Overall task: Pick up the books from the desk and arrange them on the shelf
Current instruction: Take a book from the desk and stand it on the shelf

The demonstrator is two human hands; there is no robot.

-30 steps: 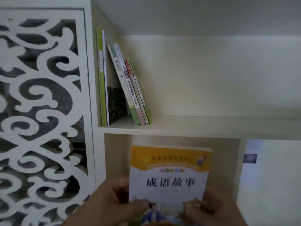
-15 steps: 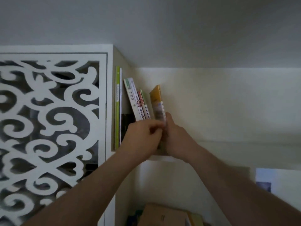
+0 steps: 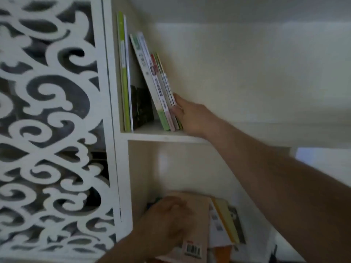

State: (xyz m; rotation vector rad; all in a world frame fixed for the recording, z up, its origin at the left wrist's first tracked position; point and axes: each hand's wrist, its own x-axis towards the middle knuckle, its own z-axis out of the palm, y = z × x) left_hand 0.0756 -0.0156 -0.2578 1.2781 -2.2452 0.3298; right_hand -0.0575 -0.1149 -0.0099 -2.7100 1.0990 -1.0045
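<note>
1. The right hand [image 3: 191, 114] is reaching up to the upper shelf [image 3: 163, 134] and pressing flat against the outermost of the leaning books [image 3: 161, 88], steadying the row; its fingers are lying fairly straight along the cover, so its grip looks released rather than clenched.
2. The left hand [image 3: 167, 223] is down at the lower compartment, resting on a tan-covered book [image 3: 197, 224] with a barcode sticker; motion blur is hiding whether its grip is closing on that book, so I cannot tell.
3. Judging by this, shelving is partly done: several books are standing above while more are lying in a loose pile [image 3: 224, 226] below.
4. The next move probably calls for lifting the tan book and slotting it beside the row while the right hand is keeping it from toppling.
5. Half a second earlier both hands were up at the shelf, pushing an orange-covered book in; now the left has dropped away.
</note>
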